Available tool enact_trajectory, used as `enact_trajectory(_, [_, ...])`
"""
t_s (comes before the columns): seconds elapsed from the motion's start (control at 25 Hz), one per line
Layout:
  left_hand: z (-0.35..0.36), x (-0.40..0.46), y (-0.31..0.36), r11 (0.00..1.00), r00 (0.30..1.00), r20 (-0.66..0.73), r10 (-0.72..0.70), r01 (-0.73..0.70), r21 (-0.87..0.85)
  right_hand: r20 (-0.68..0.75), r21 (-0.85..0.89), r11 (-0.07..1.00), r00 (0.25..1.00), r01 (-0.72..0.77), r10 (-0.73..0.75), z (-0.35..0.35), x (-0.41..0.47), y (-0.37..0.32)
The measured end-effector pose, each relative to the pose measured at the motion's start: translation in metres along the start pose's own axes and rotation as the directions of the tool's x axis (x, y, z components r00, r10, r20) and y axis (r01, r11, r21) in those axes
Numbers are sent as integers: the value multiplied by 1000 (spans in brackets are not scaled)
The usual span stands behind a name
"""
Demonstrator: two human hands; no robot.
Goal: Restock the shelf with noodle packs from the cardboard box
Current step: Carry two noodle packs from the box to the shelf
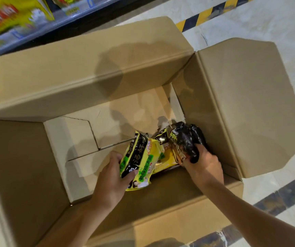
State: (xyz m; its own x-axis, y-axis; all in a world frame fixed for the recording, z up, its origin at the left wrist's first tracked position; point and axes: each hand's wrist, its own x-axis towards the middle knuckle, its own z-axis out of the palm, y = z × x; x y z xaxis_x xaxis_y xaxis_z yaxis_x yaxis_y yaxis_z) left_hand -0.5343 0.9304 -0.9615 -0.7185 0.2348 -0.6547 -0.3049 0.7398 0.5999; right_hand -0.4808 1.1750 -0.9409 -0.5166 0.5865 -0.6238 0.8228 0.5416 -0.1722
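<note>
Down at the bottom of the box (pixel 36 157), both hands are busy. Left hand (pixel 111 180) has its fingers wrapped round a yellow pack (pixel 141 163), thumb across the front near the black and green print, and the pack stands tilted on its near end. Right hand (pixel 203 168) is clenched on a black pack (pixel 186 141), squeezing the wrapper so it's all crumpled, right up against the box's right wall. Between those two, a third pack (pixel 166 155) lies on the box floor, partly hidden, touching both as far as I can tell. All three sit in the near right corner of the box; the rest of the floor is bare cardboard with the bottom flaps showing. Box flaps are folded out wide on every side. Far left, past the box, the shelf (pixel 36 34) shows up blurry with yellow packs on it. Floor (pixel 250 20) is pale with a yellow and black stripe at the far right.
</note>
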Motion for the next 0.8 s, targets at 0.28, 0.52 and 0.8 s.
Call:
enact_trajectory(0.28, [-107,-61,35,979,999,-17,-37,33,-203,-186,458,869,976,186,-110,-76,-67,-32])
enact_trajectory(0.52, [-211,-146,90,913,996,-88,11,-46,-406,-234,580,756,951,304,-202,-156,-152,-95])
enact_trajectory(0.8, [-333,-281,147,844,982,-164,92,-164,-510,-243,654,640,913,404,-328,-258,-298,-175])
